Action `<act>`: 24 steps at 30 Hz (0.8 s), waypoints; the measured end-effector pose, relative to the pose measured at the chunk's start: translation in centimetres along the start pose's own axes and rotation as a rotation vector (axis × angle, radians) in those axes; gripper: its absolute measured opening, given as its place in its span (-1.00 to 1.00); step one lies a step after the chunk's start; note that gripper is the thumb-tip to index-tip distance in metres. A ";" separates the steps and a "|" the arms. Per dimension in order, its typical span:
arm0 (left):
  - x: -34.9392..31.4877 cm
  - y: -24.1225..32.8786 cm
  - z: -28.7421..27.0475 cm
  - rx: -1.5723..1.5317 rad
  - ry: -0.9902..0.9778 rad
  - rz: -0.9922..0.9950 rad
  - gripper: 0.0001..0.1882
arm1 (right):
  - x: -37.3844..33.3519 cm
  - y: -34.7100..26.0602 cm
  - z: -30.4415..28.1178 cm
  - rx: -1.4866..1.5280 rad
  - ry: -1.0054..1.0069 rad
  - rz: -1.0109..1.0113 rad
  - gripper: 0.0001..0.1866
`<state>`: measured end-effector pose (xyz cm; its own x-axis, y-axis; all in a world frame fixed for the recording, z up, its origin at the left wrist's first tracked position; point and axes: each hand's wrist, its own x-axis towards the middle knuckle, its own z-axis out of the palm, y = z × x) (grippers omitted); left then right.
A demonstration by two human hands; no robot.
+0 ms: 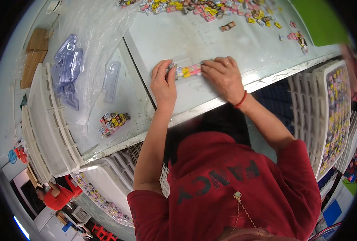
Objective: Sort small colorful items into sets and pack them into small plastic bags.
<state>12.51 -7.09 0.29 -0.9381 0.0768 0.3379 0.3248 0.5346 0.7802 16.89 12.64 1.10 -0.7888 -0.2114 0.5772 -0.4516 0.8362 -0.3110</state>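
Observation:
On the pale worktable in front of me lies a short row of small printed blocks (189, 71) in pink, yellow and white. Its left end is pinched between the thumb and fingers of my left hand (163, 83). At the other end, the bent fingers of my right hand (225, 77) press against the row. A faint clear plastic outline shows just behind the row; I cannot make out what it is. Farther off spreads a heap of similar loose blocks (210, 10), with one dark brown-and-pink piece (228, 26) apart from it.
Left of a seam in the tabletop are a single clear plastic tray (112, 81), a pile of such trays (69, 66), a plastic sheet (94, 36) and a cluster of blocks (114, 123). White crates (321, 120) stand right. A person in red (58, 196) is far left.

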 end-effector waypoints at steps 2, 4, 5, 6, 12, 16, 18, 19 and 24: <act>0.0 0.0 0.0 -0.014 -0.005 -0.026 -0.78 | -0.1 -0.4 -0.1 -0.056 -0.020 0.012 -0.66; -0.2 0.0 -0.4 -0.043 0.021 -0.016 -0.78 | -0.5 -1.0 -0.5 -0.052 -0.063 0.031 -0.61; -0.3 0.0 -0.5 -0.078 0.043 -0.013 -0.78 | -0.7 -1.1 -0.6 -0.053 -0.114 0.053 -0.56; -0.3 -0.1 -0.6 -0.079 0.043 -0.013 -0.78 | -0.9 -1.1 -0.7 -0.054 -0.115 0.053 -0.56; -0.7 0.7 -1.1 -0.045 -0.025 0.126 -0.77 | -0.2 -1.3 -0.4 0.064 -0.096 0.090 -0.38; -0.6 0.3 -0.7 -0.050 -0.145 0.106 -0.76 | 0.4 -0.6 0.9 0.074 -0.161 0.057 -0.34; -0.7 0.0 -0.8 -0.032 -0.156 0.139 -0.75 | 0.4 -0.5 1.0 0.081 -0.180 0.064 -0.35; -0.7 -0.2 -0.8 -0.035 -0.162 0.149 -0.74 | 0.4 -0.5 0.9 0.100 -0.170 0.061 -0.36; 0.2 -0.1 -1.7 -0.038 -0.055 0.137 -0.73 | 0.9 0.2 0.2 0.148 -0.087 0.076 -0.47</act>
<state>12.53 -8.53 1.18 -0.8894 0.1935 0.4141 0.4537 0.4838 0.7484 16.01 12.56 1.42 -0.8533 -0.1991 0.4819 -0.4407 0.7693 -0.4626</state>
